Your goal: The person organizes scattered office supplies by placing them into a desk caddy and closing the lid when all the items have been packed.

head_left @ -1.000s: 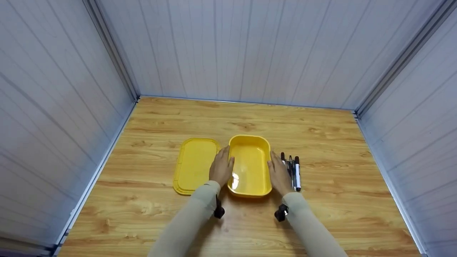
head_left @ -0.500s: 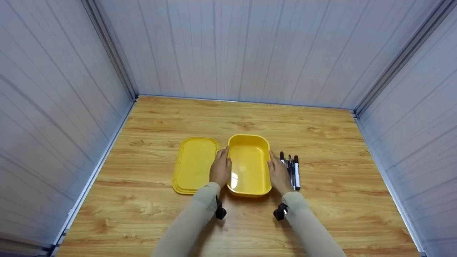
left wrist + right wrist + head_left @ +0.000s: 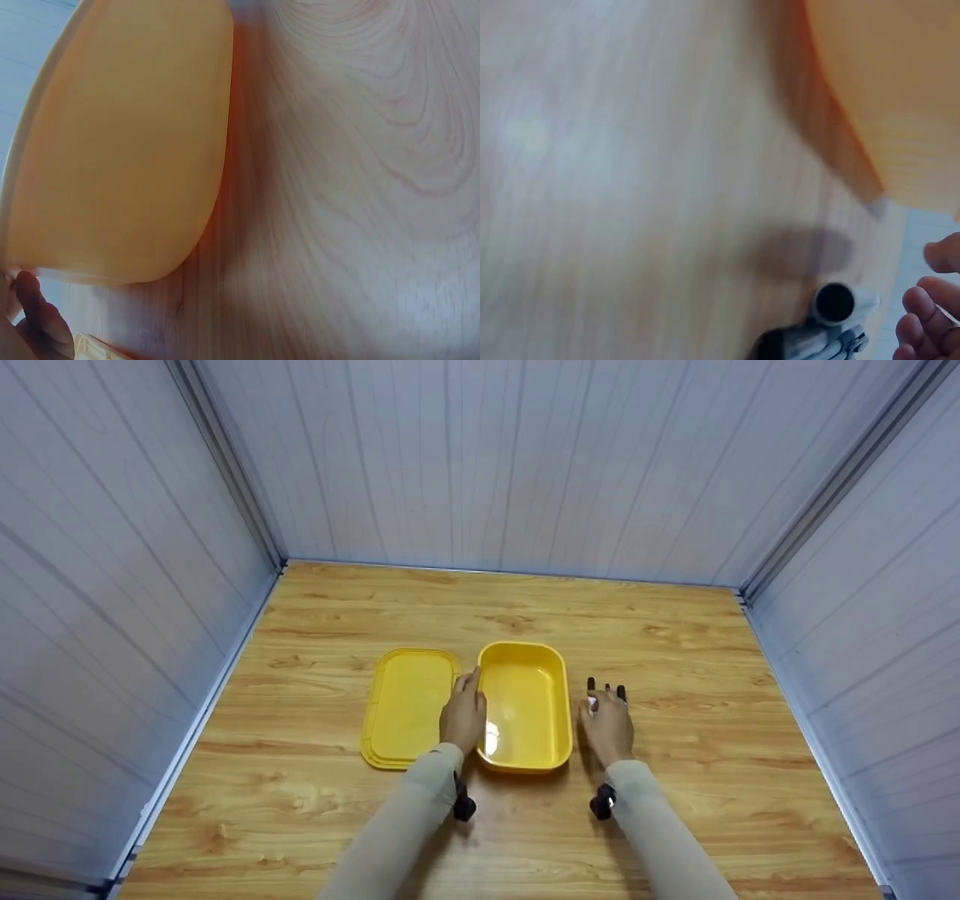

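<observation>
yellow box (image 3: 529, 712): on the bench (image 3: 517, 607), hollow side up, in the same spot as in the earlier frames; its right wall, which the right hand (image 3: 609, 731) was against half a second ago, is now uncovered, with a strip of bench showing beside it.

right hand: has left the box and shifted right, so it is now over the pens (image 3: 591, 684).

right fingers (image 3: 919, 304): bent, with a moderate gap between them and the thumb in the right wrist view; whether they touch a pen, i cannot tell.

pens: lying side by side to the right of the box; earlier most of their length showed, now the hand hides all but the dark far ends and a bit of white barrel.

left hand (image 3: 463, 716): where it was, against the left wall of the box, at the right edge of the yellow lid (image 3: 409, 709).

left fingers (image 3: 30, 296): extended along the wall, pointing to the far side, only partly seen in the left wrist view.

yellow lid: flat on the bench, left of the box, unmoved.

sleeves (image 3: 660, 832): pale, reaching in from the near side; the right one has followed its hand rightward.
</observation>
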`<state>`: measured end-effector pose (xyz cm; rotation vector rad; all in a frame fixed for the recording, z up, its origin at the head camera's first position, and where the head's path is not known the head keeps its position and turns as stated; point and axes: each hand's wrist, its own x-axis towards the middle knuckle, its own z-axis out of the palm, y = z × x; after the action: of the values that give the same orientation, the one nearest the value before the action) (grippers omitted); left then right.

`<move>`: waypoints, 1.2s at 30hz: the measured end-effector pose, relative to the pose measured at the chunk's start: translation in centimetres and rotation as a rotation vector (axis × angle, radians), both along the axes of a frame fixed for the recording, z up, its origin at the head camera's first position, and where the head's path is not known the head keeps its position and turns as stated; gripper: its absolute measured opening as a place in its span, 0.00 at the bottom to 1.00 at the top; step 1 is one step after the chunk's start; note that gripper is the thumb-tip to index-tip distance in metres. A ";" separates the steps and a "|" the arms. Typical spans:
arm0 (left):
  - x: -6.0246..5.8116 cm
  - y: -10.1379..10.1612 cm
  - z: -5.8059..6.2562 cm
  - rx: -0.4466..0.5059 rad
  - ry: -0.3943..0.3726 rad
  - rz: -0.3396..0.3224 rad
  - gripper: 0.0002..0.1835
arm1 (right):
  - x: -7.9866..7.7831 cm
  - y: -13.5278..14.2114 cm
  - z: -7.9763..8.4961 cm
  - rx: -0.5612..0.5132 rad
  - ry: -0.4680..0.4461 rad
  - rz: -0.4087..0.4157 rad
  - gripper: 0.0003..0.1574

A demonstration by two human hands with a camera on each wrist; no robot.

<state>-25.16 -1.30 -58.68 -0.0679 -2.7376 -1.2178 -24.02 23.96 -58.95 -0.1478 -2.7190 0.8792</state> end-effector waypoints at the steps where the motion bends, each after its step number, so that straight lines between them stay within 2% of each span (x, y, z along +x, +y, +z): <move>1: 0.0 0.0 0.0 0.001 -0.001 0.002 0.26 | 0.0 0.1 -0.1 0.013 0.001 -0.005 0.20; 8: -0.1 -0.1 0.0 0.003 0.002 -0.010 0.26 | -0.1 0.5 -0.5 0.060 -0.016 -0.036 0.17; 15: -0.1 -0.1 0.1 0.007 -0.018 -0.019 0.27 | -0.1 0.8 -1.2 0.109 -0.042 -0.033 0.19; 22: -0.1 0.0 0.0 0.009 -0.016 -0.010 0.27 | 0.0 1.0 -1.4 0.077 -0.086 -0.032 0.26; 30: 0.0 0.1 -0.1 -0.033 0.011 0.014 0.27 | 0.1 0.7 -1.3 0.046 -0.102 -0.019 0.26; 36: -0.1 -0.2 -0.2 -0.003 0.013 -0.004 0.26 | -0.1 0.8 -1.2 0.029 -0.103 -0.019 0.26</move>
<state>-25.24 -1.46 -58.83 -0.0807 -2.7291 -1.2105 -24.13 24.76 -60.18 -0.2189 -2.8191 0.8481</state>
